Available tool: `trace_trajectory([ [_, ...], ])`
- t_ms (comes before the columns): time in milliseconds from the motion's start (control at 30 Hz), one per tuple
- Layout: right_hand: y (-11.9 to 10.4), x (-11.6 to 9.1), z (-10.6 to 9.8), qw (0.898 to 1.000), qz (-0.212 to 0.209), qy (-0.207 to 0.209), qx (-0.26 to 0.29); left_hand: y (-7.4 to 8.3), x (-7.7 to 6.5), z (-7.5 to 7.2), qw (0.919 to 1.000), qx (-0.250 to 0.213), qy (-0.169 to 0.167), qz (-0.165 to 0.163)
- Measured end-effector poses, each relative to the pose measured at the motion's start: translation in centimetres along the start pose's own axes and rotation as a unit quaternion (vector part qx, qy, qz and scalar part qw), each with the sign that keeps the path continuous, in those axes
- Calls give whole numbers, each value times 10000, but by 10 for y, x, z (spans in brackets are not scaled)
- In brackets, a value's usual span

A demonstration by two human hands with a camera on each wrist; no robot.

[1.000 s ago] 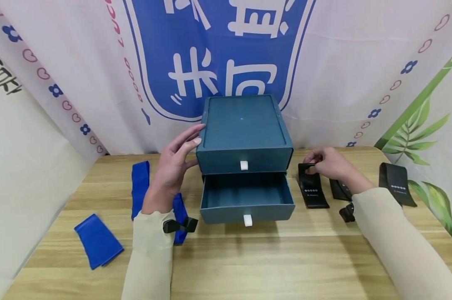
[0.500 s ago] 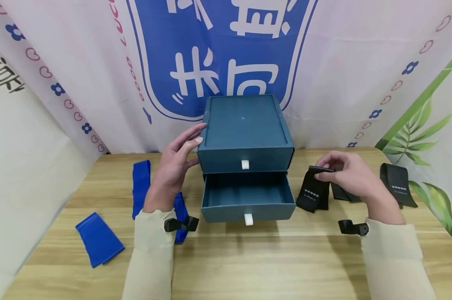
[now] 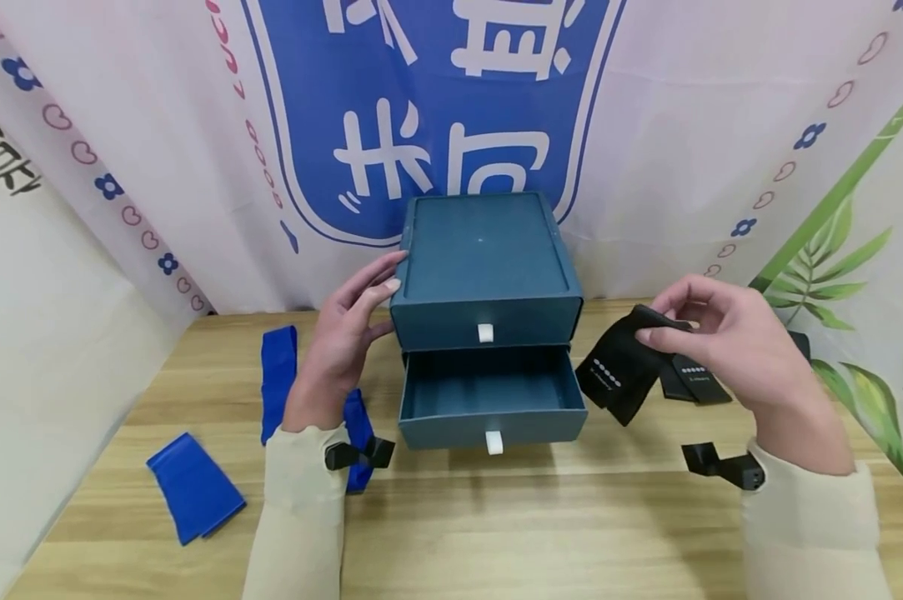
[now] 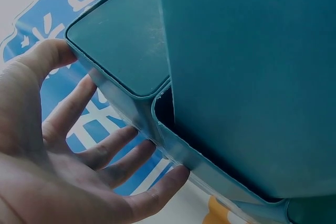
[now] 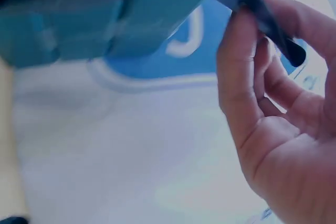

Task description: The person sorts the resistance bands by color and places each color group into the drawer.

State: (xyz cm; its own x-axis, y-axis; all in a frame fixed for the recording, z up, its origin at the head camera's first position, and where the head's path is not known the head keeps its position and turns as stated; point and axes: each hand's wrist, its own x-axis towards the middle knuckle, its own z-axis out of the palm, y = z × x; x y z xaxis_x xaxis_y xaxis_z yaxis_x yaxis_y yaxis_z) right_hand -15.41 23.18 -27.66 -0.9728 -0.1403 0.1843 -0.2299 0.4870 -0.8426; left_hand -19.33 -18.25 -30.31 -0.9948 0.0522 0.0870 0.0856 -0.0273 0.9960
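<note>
In the head view, a dark blue-green two-drawer box [image 3: 489, 250] stands at the back of the table, its lower drawer [image 3: 451, 429] pulled out. My left hand [image 3: 338, 337] rests against the box's left side, and the left wrist view shows its fairly straight fingertips [image 4: 118, 140] touching that wall. To the right of the drawer, my right hand [image 3: 747, 350] pinches a folded black resistance band [image 3: 619, 362] by its upper end, raised off the table and tilted. The band's edge [image 5: 275, 32] curves between thumb and fingers in the right wrist view.
Several blue bands, one folded flat [image 3: 196, 487], one upright strip [image 3: 278, 375] and one partly behind the left forearm [image 3: 359, 442], lie on the left. More black bands [image 3: 694, 379] lie behind the right hand. A printed curtain [image 3: 646, 167] hangs behind the table.
My right hand has lifted the black band off the table, drawing it up and toward me, and its lower end now leans toward the drawer. My left hand stays on the box.
</note>
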Motion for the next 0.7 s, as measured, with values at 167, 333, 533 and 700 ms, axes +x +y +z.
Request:
trace_trajectory([
  [167,-36,-3,5,9861,-788,302,1434,0,-2,-1,10000,19,12,0],
  [333,-80,-2,23,9689,-1126,233,2192,2,-1,-1,10000,32,-4,13],
  [533,-113,0,71,9873,-1003,-128,1223,1,-2,-3,10000,-14,-29,4],
  [700,-115,4,112,9840,-1400,-184,1088,-1,-1,-2,10000,-39,-62,30],
])
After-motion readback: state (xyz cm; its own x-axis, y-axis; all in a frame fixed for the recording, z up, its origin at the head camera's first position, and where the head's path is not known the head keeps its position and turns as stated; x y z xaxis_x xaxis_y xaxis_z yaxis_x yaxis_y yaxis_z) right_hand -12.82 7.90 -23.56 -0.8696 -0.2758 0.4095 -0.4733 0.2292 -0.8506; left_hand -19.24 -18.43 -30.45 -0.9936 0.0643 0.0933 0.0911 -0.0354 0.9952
